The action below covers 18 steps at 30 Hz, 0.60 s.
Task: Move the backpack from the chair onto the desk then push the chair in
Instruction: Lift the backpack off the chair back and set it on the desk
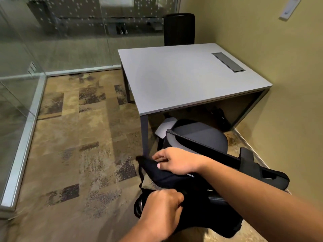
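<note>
The black backpack (206, 210) hangs low in front of me, on the near side of the chair's back. My left hand (160, 206) is closed on its near top part. My right hand (176, 163) grips its dark upper flap or strap further from me. The office chair (201, 135) has a grey seat and a black backrest and stands pulled out at the desk's near right corner. Its seat is bare. The grey desk (183, 75) has an empty top just beyond the chair.
A dark cable hatch (228, 62) is set into the desk near the yellow wall on the right. A second black chair (179, 28) stands behind the desk. Glass walls (21, 95) close off the left and back. White paper (166, 126) lies under the desk.
</note>
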Each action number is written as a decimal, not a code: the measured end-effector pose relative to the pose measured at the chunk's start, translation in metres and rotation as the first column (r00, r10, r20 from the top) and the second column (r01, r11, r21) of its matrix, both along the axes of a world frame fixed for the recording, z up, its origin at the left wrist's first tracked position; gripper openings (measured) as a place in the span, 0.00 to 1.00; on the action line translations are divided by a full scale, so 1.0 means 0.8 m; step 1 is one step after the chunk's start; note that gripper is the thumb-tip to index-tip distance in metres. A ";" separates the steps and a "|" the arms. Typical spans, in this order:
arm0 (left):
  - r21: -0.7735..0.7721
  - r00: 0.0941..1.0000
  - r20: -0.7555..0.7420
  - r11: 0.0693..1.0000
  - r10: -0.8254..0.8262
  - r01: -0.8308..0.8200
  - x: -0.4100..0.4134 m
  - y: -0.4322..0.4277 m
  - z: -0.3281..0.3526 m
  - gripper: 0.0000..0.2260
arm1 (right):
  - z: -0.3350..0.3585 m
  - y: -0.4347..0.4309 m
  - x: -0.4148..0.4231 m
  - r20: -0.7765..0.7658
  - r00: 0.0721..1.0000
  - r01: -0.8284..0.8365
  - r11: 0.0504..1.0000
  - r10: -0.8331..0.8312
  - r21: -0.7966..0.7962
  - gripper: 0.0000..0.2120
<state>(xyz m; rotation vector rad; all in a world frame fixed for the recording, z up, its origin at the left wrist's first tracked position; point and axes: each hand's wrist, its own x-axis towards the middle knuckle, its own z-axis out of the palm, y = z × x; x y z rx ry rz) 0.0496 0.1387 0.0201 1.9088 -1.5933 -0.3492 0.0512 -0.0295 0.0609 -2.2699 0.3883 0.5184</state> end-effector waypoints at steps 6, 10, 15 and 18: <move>0.010 1.000 0.027 1.000 0.000 0.000 0.013 0.008 0.005 0.16 | 0.008 -0.001 -0.143 0.367 0.907 0.283 0.945 -0.208 -0.162 0.22; -0.012 0.996 0.084 0.999 -0.042 0.043 0.014 0.000 0.016 0.20 | -0.003 0.004 -0.262 0.473 0.834 0.447 0.852 -0.286 -0.271 0.31; -0.006 0.975 0.182 0.991 -0.128 0.131 0.002 -0.013 0.041 0.20 | -0.030 0.012 -0.309 0.394 0.889 0.411 0.790 -0.234 -0.456 0.43; -0.036 0.978 0.181 0.993 -0.104 0.112 0.001 -0.016 0.054 0.19 | -0.031 0.012 -0.321 0.468 0.850 0.427 0.834 -0.240 -0.348 0.46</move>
